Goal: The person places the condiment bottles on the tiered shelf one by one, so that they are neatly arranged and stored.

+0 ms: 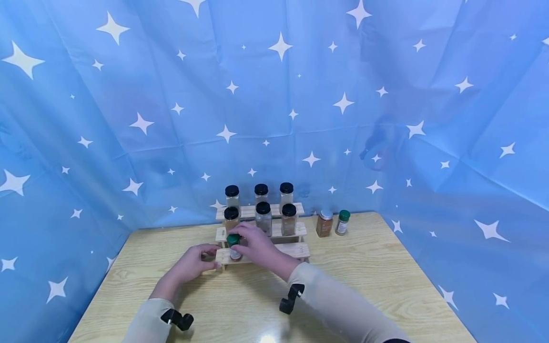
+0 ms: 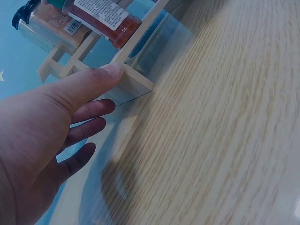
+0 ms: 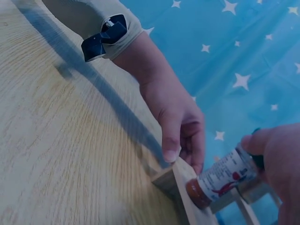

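My right hand (image 1: pixel 257 245) pinches the green cap of a small spice jar (image 1: pixel 235 252) at the left end of the front step of a wooden tiered rack (image 1: pixel 291 249). The jar's white label and red contents show in the right wrist view, its base against the step. My left hand (image 2: pixel 42 126) holds the rack's left end, thumb on the front corner and fingers loosely bent beside it. Some left fingertips are hidden. On the middle step stand black-capped jars (image 1: pixel 263 220); a back row of black-capped jars (image 1: pixel 232 197) stands on the top step.
Right of the rack, a white-capped jar with brown contents (image 1: pixel 324 225) and another green-capped jar (image 1: pixel 342 223) stand on the wood-grain table (image 1: pixel 369 281). A blue curtain with white stars (image 1: pixel 274 105) hangs behind and at both sides.
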The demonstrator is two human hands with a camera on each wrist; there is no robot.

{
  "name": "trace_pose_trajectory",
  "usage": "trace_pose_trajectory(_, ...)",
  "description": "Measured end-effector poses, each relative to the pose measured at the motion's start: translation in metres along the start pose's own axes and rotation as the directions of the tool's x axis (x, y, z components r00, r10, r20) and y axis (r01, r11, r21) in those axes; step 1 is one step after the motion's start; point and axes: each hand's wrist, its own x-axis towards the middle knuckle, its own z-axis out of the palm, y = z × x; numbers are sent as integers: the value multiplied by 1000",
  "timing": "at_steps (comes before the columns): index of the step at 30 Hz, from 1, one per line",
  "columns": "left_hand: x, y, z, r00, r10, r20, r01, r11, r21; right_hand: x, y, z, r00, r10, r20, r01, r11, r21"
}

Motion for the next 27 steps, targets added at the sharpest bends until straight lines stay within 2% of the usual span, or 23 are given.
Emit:
trace_pose_trajectory(20, 0, 0, 1, 1000, 2, 5, -2, 1000, -7, -4, 4, 6, 999, 26, -31, -25, 999, 38)
trace_pose_trajectory(27, 1, 0, 1, 1000, -15, 9, 15, 1000, -6, -5, 4, 6, 999, 20, -46, -18, 999, 46)
